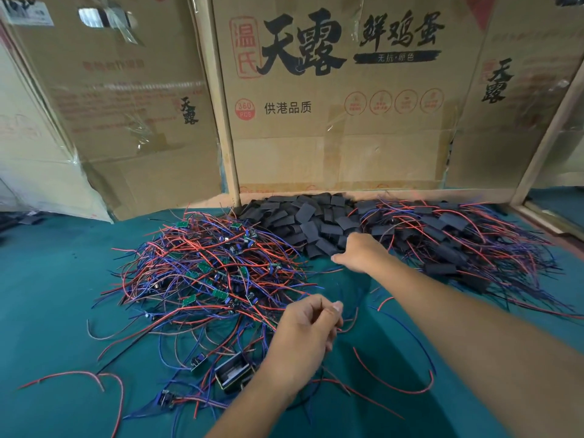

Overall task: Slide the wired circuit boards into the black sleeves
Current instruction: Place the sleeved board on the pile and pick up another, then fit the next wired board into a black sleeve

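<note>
Green cloth covers the table. Right hand reaches into the black sleeves, its fingers hidden. Left hand, curled, pinches wires beside the tangled circuit boards.

We see a teal cloth covering the table, creased in a long fold near the lower right. Behind it stand flattened cardboard boxes as a backdrop: the middle cardboard panel bears large black Chinese characters, a red seal-like stamp at its upper left, a round red "360 PCS" mark and four red circular emblems in a row. The left cardboard panel shows faded red print, a small black logo and strips of clear tape. A right cardboard panel carries the same black logo. Pale wooden posts stand between the panels, and a crumpled clear plastic sheet leans at far left
</note>
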A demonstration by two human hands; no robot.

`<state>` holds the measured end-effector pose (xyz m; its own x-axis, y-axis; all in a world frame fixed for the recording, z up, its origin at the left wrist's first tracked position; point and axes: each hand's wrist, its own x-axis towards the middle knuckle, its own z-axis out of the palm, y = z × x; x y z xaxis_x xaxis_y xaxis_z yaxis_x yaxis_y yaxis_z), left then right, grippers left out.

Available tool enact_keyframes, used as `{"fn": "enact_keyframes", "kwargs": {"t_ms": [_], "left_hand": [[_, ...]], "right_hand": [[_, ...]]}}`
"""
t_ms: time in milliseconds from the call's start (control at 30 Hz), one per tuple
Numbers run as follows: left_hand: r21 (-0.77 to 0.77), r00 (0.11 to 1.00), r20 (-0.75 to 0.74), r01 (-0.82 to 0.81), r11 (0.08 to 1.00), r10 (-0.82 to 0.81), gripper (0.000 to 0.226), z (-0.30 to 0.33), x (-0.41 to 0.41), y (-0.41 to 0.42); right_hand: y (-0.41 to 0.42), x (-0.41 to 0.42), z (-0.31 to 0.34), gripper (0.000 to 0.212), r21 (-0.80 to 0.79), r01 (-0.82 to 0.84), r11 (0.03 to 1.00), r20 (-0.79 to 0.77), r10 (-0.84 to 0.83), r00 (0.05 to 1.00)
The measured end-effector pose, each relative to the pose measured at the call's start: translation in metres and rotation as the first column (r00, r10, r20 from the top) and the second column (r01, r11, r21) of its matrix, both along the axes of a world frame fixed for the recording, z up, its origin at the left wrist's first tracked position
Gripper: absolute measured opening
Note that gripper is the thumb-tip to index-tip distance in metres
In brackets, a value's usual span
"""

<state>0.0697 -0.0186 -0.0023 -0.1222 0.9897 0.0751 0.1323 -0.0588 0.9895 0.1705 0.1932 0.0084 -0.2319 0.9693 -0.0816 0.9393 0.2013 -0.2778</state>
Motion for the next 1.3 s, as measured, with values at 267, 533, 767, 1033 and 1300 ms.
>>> {"fn": "enact_keyframes", "kwargs": {"t_ms": [267, 533, 767, 1033, 1300], "left_hand": [[0.038, 0.993, -0.119, 0.002, 0.999, 0.002, 0.033, 0.002, -0.006, 0.000], [0.188, 0.630, -0.688, -0.324, 0.927, 0.360, 0.022, 0.015, -0.079, 0.006], [0.066, 0.317, -0.908, -0.536, 0.842, 0.273, 0.046, -0.001, -0.087, 0.009], [0.001, 0.895, -0.212, -0.401, 0.916, 0.392, 0.034, 0.016, -0.081, 0.010], [0.155, 0.880, 0.475, -0.099, 0.983, 0.014, 0.018, 0.033, -0.060, -0.004]], "right_hand": [[-0.031, 0.015, 0.008, 0.028, 0.122, 0.015, 0.992, -0.131, 0.001, 0.991], [-0.128, 0.055, -0.005, 0.022, -0.263, -0.178, 0.948, -0.918, -0.190, 0.348], [-0.138, 0.069, -0.011, 0.021, -0.238, -0.269, 0.934, -0.940, -0.152, 0.304], [-0.130, 0.081, -0.014, 0.012, -0.184, -0.292, 0.939, -0.858, -0.008, 0.514], [-0.128, 0.085, -0.017, 0.021, 0.071, -0.156, 0.985, -0.523, 0.170, 0.835]]}}
